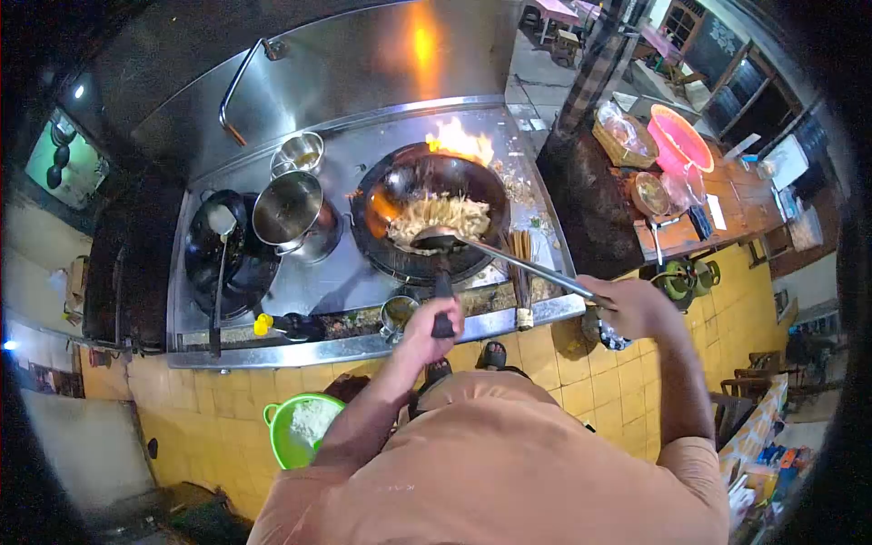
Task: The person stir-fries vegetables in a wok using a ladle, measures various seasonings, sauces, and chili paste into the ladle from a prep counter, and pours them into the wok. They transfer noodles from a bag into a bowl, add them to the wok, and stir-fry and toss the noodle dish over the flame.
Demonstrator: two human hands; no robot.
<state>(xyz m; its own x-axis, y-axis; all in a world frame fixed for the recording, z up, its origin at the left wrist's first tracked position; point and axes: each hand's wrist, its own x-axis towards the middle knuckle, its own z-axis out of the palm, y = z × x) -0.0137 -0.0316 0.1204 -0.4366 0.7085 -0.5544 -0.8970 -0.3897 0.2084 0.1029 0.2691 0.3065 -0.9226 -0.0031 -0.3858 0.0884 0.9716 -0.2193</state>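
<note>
My left hand (430, 329) is wrapped around the dark handle of a wok (381, 173) on the burner. Pale food (445, 216), perhaps noodles or shredded vegetables, fills the wok's middle and partly looks airborne. Flames (461, 141) rise at the wok's far rim. In my right hand (627, 307) is the long metal handle of a ladle (536, 267), gripped near its end. The ladle's bowl rests at the near side of the food, though whether it touches the wok is unclear.
Left of the wok stand a steel pot (289, 211), a smaller pot (297, 154) and a second dark wok (204, 263) with a ladle in it. A yellow-capped bottle (291, 326) lies near the front edge. A green basin (283, 436) holding white food sits below left.
</note>
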